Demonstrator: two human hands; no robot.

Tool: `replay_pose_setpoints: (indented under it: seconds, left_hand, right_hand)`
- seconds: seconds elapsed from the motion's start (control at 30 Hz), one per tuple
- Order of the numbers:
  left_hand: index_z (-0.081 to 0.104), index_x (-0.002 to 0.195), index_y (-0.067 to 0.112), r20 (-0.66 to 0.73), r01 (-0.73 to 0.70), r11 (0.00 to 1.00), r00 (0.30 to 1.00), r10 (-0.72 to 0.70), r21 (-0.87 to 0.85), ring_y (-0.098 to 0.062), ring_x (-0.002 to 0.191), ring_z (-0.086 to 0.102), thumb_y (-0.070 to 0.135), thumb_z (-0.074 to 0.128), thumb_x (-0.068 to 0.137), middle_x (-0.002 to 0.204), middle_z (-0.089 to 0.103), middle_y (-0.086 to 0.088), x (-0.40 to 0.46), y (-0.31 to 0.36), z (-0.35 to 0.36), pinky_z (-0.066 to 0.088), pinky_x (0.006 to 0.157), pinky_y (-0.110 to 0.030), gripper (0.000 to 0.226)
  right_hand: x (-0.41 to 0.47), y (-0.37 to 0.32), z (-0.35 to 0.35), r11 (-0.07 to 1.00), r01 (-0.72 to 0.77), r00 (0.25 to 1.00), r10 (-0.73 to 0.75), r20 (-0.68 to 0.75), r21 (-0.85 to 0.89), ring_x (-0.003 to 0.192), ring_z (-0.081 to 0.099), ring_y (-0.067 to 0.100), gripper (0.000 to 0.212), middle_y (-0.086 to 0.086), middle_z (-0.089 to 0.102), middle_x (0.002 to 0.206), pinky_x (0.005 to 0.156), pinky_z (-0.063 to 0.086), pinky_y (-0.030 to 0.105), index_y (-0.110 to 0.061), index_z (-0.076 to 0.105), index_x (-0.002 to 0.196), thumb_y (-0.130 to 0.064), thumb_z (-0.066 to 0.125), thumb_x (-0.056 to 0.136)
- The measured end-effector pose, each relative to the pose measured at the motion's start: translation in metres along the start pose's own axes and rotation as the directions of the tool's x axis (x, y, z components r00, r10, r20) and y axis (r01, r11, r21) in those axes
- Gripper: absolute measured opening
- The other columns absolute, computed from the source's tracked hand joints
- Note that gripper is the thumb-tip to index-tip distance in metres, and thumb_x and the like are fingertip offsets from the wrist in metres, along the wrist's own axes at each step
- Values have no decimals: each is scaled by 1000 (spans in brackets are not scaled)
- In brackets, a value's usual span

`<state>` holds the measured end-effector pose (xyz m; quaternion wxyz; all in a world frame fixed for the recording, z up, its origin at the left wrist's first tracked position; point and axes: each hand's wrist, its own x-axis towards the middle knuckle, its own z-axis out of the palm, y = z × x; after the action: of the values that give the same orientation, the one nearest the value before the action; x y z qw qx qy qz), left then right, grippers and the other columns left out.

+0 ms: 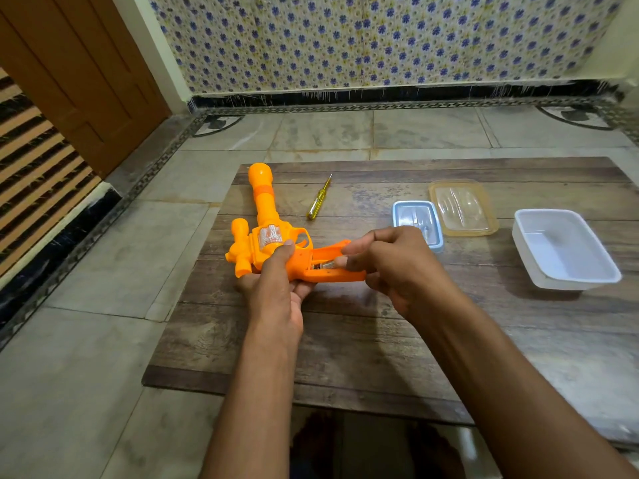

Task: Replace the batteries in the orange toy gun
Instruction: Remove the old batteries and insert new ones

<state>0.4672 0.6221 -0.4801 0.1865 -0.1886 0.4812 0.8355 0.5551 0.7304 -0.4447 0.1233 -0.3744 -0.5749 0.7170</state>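
On the wood-grain board, left hand grips the plastic orange toy gun; right hand pinches a battery.

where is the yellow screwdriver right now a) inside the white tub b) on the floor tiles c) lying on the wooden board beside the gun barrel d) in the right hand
c: the yellow screwdriver lies untouched on the wooden board, just right of the orange toy gun barrel, while the right hand works at the open battery slot in the grip and the left hand holds the gun.
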Motion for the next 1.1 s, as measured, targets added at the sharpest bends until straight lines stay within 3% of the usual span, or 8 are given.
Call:
replay_pose_setpoints:
  seconds: [0.17, 0.27, 0.4, 0.57, 0.83, 0.97, 1.1]
  left_hand:
    - [48, 142, 18, 0, -30, 999, 1000, 30, 19, -25, 87, 73, 1, 72, 89, 119, 70, -15, 0, -1, -1, 59, 47, -36, 61]
    - [50, 139, 18, 1, -34, 999, 999, 34, 18, -26, 90, 74, 0, 72, 89, 120, 71, -15, 0, -2, -3, 61, 50, -37, 58]
    - [51, 139, 18, 10, -40, 999, 999, 40, 17, -27, 93, 74, 0, 72, 88, 122, 71, -15, -1, -4, -4, 61, 51, -39, 57]
    - [55, 134, 18, 23, -54, 998, 998, 53, 18, -31, 99, 74, -1, 71, 88, 122, 71, -15, -2, -5, -5, 61, 51, -39, 53]
    - [52, 137, 17, 21, -53, 998, 998, 52, 42, -31, 102, 73, 0, 74, 87, 123, 71, -13, -1, -5, -4, 60, 50, -38, 57]
    - [54, 134, 19, 17, -50, 998, 999, 49, 32, -27, 93, 74, -1, 72, 88, 121, 71, -14, -2, -4, -4, 60, 49, -38, 53]
    - [47, 142, 19, 4, -27, 1000, 1000, 27, 2, -25, 90, 74, 2, 73, 89, 123, 70, -15, -2, -3, -4, 62, 51, -39, 62]
  right_hand:
    - [4, -2, 0, 989, -115, 993, 118, -23, 93, 50, 42, 18, 35, 5, 59, 46, 46, 26, 26, -6, 56, 93, 18, 71, 72]
    - [10, -1, -1, 987, -153, 988, 154, -10, 44, 56, 38, 23, 39, 15, 63, 63, 43, 25, 26, 0, 61, 99, 11, 77, 65]
    - [15, -1, -4, 977, -211, 977, 211, -1, 3, 43, 35, 15, 41, 20, 53, 83, 39, 26, 22, -5, 54, 91, 7, 81, 63]
    - [21, 2, -5, 973, -232, 973, 232, 13, -10, 46, 44, 20, 51, 21, 57, 77, 37, 29, 19, -2, 53, 93, 9, 83, 54]
    - [19, 3, 2, 973, -208, 977, 201, -78, -96, 33, 35, 16, 54, 19, 51, 73, 38, 29, 18, -3, 53, 95, 6, 86, 52]
    - [13, 4, 4, 982, -133, 989, 123, -86, -132, 41, 40, 18, 36, 17, 51, 70, 38, 30, 20, -6, 56, 76, 4, 86, 60]
    - [9, -1, -1, 995, -20, 998, 14, -67, -101, 51, 41, 14, 17, 7, 50, 66, 46, 30, 25, -7, 63, 80, -14, 77, 84]
